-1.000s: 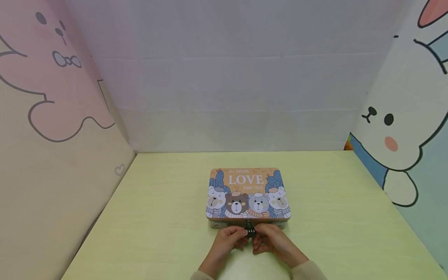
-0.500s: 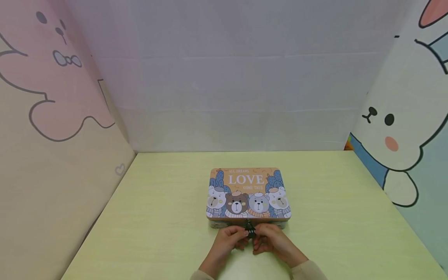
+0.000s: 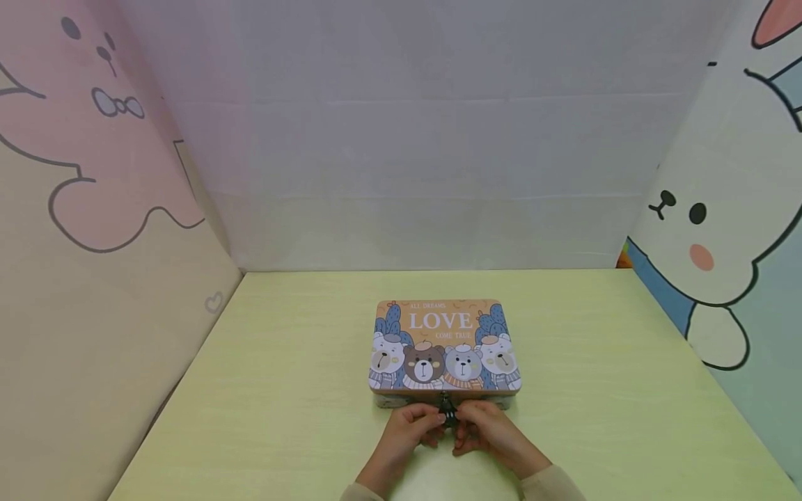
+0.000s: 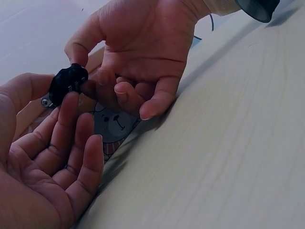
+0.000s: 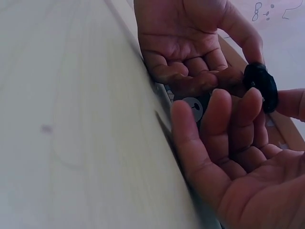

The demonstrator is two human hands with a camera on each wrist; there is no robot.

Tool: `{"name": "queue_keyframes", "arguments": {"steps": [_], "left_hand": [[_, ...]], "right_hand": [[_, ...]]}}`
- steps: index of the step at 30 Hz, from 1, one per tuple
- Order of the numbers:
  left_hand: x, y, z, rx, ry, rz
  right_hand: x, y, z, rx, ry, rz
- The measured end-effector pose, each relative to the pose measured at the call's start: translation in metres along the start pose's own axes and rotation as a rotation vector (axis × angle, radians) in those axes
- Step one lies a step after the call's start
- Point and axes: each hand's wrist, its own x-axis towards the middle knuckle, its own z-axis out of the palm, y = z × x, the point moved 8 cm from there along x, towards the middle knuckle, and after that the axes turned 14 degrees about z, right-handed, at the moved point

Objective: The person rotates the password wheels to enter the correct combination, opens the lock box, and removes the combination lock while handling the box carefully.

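Observation:
A rectangular tin box (image 3: 445,348) printed with bears and the word LOVE lies on the table, lid down. At the middle of its front hangs a small black combination padlock (image 3: 448,415), with pale marks on its dials. From the left, my left hand (image 3: 409,430) pinches the padlock between thumb and finger. My right hand (image 3: 491,430) pinches it from the other side. In the left wrist view the black padlock (image 4: 68,84) sits between both hands' fingertips, near a metal clasp (image 4: 46,102). The fingers partly cover it, and the dial numbers are too small to read.
The pale yellow-green table (image 3: 282,376) spreads around the box. A white wall sheet (image 3: 413,174) stands behind it. Side panels with a pink cartoon figure (image 3: 119,181) and a white rabbit (image 3: 708,209) border the left and right.
The padlock tilts very slightly between the fingertips. Both hands and the box stay almost in the same place.

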Motion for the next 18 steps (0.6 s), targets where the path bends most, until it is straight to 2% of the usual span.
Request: {"name": "queue_keyframes", "arguments": {"steps": [11, 18], "left_hand": [[0.0005, 0.0, 0.0012, 0.0, 0.003, -0.001], [0.0012, 0.0001, 0.0002, -0.005, 0.006, -0.01]], "right_hand": [[0.001, 0.0006, -0.0002, -0.01, 0.035, 0.015], [0.002, 0.0015, -0.0018, 0.03, 0.012, 0.018]]}}
